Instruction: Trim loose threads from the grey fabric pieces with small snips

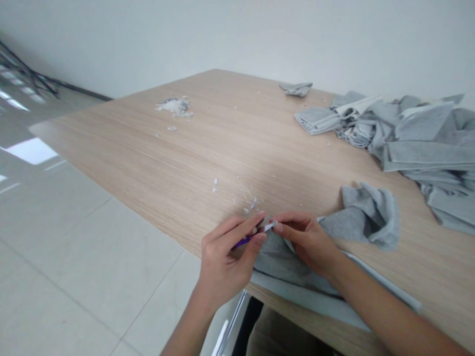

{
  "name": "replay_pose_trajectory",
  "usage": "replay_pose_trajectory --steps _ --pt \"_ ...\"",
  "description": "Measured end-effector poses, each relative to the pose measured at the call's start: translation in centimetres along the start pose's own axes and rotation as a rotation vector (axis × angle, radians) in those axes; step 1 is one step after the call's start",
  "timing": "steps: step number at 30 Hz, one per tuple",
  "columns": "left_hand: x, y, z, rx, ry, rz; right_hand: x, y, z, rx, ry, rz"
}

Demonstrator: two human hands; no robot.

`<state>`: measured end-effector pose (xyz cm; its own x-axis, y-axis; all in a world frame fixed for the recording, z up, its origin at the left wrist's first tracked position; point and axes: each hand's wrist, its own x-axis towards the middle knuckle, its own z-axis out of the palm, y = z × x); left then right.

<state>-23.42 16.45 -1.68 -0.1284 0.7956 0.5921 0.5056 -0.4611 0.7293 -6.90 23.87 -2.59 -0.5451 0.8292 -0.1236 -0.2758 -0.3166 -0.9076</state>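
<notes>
My left hand (232, 252) is closed around a small purple tool (242, 242), mostly hidden by the fingers, so its exact kind is unclear. Beside it, my right hand (302, 237) pinches a whitish edge (270, 226) of grey fabric between thumb and forefinger. The fingertips of both hands almost meet there. Under my right hand and wrist, the grey fabric piece (282, 259) lies along the table's near edge, with a pale strip (311, 294) below it. Loose threads and white scraps (253, 203) are scattered just beyond my fingers.
Crumpled grey cloth (371, 217) lies right of my hands. A large heap of folded grey fabric pieces (434, 153) covers the table's right side, with one small piece (297, 89) farther back. A pile of thread scraps (176, 106) sits at the far left of the wooden table (148, 163).
</notes>
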Motion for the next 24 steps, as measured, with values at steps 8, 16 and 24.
replay_pose_trajectory --steps 8,16,24 --pt "-0.18 0.11 0.08 0.016 -0.001 0.048 -0.11 -0.23 0.04 0.011 0.023 0.046" --pt "-0.37 0.21 0.43 0.083 0.013 0.069 -0.16 -0.13 -0.17 -0.016 -0.005 0.039" --pt "-0.47 0.11 0.52 0.102 0.016 0.077 -0.23 -0.20 -0.19 -0.017 -0.002 0.027"
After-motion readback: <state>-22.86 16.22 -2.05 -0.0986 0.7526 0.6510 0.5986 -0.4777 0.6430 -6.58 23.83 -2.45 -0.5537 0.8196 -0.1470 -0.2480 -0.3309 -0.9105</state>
